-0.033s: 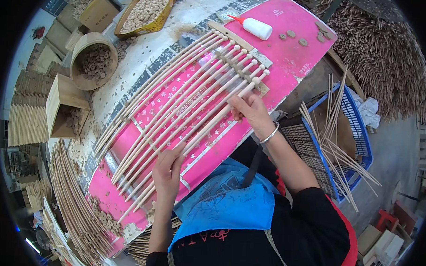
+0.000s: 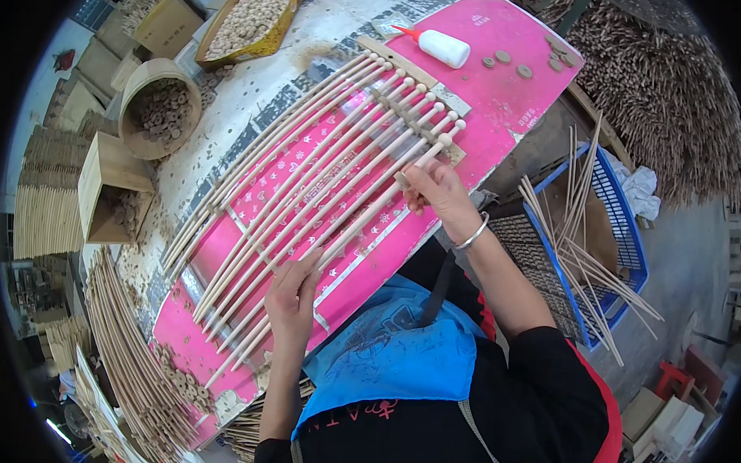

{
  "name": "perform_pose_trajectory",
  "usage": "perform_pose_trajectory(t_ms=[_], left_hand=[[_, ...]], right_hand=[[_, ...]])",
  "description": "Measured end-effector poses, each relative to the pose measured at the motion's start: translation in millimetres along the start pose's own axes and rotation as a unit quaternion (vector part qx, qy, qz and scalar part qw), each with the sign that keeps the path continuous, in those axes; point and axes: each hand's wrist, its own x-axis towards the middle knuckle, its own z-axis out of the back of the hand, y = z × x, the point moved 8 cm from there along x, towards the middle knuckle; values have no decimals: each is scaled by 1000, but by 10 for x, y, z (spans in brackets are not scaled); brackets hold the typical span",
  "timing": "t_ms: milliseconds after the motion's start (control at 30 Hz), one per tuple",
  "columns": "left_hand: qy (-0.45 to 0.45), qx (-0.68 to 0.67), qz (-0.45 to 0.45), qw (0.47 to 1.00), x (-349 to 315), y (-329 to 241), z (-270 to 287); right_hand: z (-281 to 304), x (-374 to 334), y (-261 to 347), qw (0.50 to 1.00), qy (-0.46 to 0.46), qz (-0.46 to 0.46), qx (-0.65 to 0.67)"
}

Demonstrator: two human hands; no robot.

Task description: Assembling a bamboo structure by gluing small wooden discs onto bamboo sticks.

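Note:
Several slim wooden rods with ball ends (image 2: 340,161) lie side by side across the pink board. My left hand (image 2: 293,292) is closed on the nearest wooden rod (image 2: 358,224), partway along it. Toward that rod's ball end (image 2: 445,139), my right hand (image 2: 441,197) pinches a small brown wooden disc (image 2: 402,180) between thumb and fingers. The disc is right at the rod; whether the rod passes through it I cannot tell. A wooden strip (image 2: 409,68) lies beyond the ball ends.
A white glue bottle with red tip (image 2: 444,49) and loose discs (image 2: 524,71) lie on the pink board (image 2: 505,114). A round tub (image 2: 129,125) and a tilted wooden box (image 2: 115,169) hold discs; a yellow tray (image 2: 221,59) holds balls. At right stands a blue crate (image 2: 642,278) with rods.
The small disc now shows at my right thumb tip, where it was hidden before. The whole view has shifted slightly; my left hand stays on the rod.

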Motion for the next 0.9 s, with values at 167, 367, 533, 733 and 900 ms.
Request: perform_pose_trajectory(t_ms=[167,367,533,733,900], left_hand=[[-11,11,-9,1000,36,-76,-196],[0,46,-39,998,55,-187,-539],[-32,62,-69,995,122,-253,-705],[-28,148,-68,986,235,-248,-895],[-39,184,-92,978,277,-237,-966]], right_hand=[[151,-175,82,998,23,10,56],[571,-271,76,995,-100,-6,-31],[852,-149,89,976,-179,51,-118],[991,-230,274,897,-280,147,-310],[879,-311,441,841,-276,261,-385]])
